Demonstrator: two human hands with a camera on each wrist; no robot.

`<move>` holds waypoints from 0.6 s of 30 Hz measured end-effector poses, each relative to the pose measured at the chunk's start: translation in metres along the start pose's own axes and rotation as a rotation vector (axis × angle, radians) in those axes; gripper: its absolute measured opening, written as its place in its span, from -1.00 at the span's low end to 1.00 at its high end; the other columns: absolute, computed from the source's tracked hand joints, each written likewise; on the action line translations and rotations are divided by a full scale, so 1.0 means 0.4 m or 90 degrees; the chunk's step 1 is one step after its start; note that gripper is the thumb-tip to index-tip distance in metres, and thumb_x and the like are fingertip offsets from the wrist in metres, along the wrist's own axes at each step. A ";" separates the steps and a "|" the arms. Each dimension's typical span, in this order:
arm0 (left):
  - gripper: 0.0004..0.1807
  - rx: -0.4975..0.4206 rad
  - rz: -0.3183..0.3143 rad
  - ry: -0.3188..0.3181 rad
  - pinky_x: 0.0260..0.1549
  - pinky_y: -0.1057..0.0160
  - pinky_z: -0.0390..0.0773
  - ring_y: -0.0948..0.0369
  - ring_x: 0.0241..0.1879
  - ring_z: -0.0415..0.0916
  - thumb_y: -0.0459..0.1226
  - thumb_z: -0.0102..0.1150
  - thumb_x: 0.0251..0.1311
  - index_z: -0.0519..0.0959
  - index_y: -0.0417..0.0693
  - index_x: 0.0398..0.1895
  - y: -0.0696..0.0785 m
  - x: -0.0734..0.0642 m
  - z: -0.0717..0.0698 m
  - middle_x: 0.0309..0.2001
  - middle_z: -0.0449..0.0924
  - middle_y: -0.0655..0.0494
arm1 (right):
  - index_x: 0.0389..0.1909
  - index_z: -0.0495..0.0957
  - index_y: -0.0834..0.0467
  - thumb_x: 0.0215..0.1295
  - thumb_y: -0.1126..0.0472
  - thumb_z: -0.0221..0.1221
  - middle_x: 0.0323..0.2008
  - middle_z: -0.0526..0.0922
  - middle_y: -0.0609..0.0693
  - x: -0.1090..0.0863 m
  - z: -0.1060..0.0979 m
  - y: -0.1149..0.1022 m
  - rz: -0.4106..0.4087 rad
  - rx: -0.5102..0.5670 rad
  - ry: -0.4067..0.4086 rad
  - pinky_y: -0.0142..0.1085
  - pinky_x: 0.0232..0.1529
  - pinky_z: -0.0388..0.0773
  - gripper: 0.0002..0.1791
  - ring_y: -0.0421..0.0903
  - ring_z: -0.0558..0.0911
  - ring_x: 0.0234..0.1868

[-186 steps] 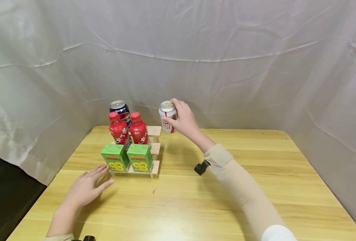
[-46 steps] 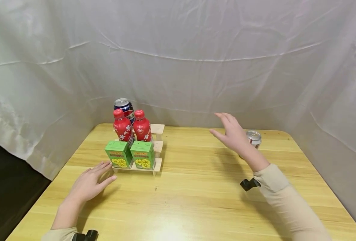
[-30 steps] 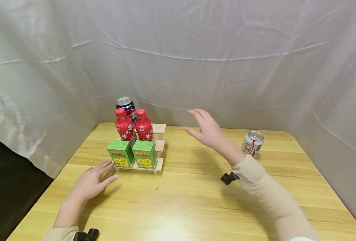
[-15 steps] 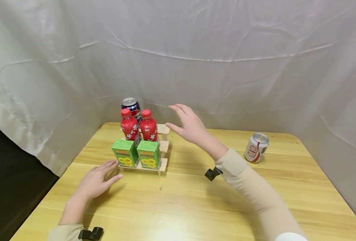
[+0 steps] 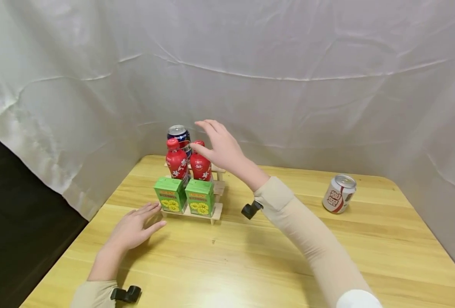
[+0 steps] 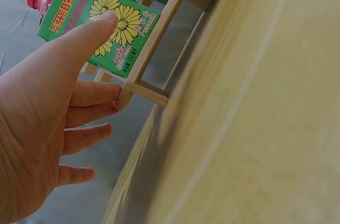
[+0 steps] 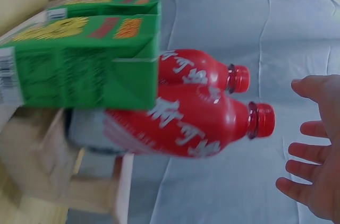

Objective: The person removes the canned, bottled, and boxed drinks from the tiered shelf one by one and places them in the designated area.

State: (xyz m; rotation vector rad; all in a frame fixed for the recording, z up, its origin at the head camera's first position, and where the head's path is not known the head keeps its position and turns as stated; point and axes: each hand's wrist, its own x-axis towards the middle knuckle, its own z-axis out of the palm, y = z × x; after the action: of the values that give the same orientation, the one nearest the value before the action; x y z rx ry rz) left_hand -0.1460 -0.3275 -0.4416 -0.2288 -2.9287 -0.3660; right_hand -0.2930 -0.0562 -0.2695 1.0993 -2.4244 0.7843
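Observation:
A small tiered wooden rack (image 5: 218, 210) holds two green drink cartons (image 5: 169, 194) on its front step. Behind them stand two red-capped bottles, the left bottle (image 5: 177, 163) and the right bottle (image 5: 201, 167). A dark blue soda can (image 5: 179, 133) is at the top back. My left hand (image 5: 132, 229) has its fingertips at the rack's front left corner, thumb spread in front of the carton (image 6: 114, 33). Over the right bottle hovers my right hand (image 5: 221, 147), fingers extended and holding nothing; in the right wrist view it is apart from the bottle caps (image 7: 262, 120).
A white and red soda can (image 5: 340, 194) stands upright on the right part of the wooden table (image 5: 289, 261). Grey cloth (image 5: 281, 107) hangs close behind the table and along its sides. Black cloth (image 5: 23, 222) shows at the left.
Earlier my right hand held the white can beside the rack; the can now stands at the right. My emptied right hand has moved back left over the rack. My left hand stays put.

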 end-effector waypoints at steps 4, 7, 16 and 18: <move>-0.25 -0.003 0.001 0.002 0.34 -0.28 0.25 -0.09 0.38 0.31 0.22 0.00 0.29 0.39 -0.07 0.37 0.006 0.004 0.004 0.39 0.36 -0.04 | 0.39 0.29 0.04 0.35 -0.15 0.14 0.36 0.37 0.00 0.049 0.010 -0.021 0.012 0.009 -0.007 -0.15 0.39 0.38 -0.33 -0.04 0.35 0.38; -0.26 -0.005 0.001 0.005 0.34 -0.28 0.25 -0.08 0.38 0.31 0.22 0.01 0.29 0.40 -0.07 0.36 0.009 0.006 0.007 0.39 0.37 -0.04 | 0.41 0.28 0.02 0.36 -0.18 0.11 0.37 0.36 -0.01 0.088 0.021 -0.035 0.025 0.000 -0.023 -0.17 0.40 0.37 -0.32 -0.05 0.34 0.38; -0.26 -0.003 -0.003 0.005 0.35 -0.28 0.24 -0.07 0.39 0.31 0.23 0.00 0.29 0.39 -0.04 0.37 0.008 0.011 0.016 0.40 0.36 -0.02 | 0.44 0.23 -0.08 0.37 -0.25 0.04 0.39 0.33 -0.03 0.181 0.058 -0.047 0.113 -0.031 -0.102 -0.16 0.38 0.39 -0.31 -0.05 0.31 0.40; -0.26 -0.004 -0.004 0.005 0.35 -0.28 0.24 -0.06 0.39 0.31 0.23 0.00 0.29 0.39 -0.04 0.37 0.008 0.013 0.018 0.40 0.36 -0.01 | 0.45 0.22 -0.10 0.37 -0.25 0.04 0.39 0.32 -0.02 0.195 0.068 -0.039 0.131 -0.028 -0.118 -0.15 0.37 0.40 -0.31 -0.05 0.31 0.40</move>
State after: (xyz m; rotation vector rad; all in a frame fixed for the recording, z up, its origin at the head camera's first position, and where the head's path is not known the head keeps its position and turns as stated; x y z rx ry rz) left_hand -0.1515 -0.3219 -0.4467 -0.2191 -2.9213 -0.3759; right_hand -0.3328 -0.1260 -0.2442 0.9544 -2.7303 0.7138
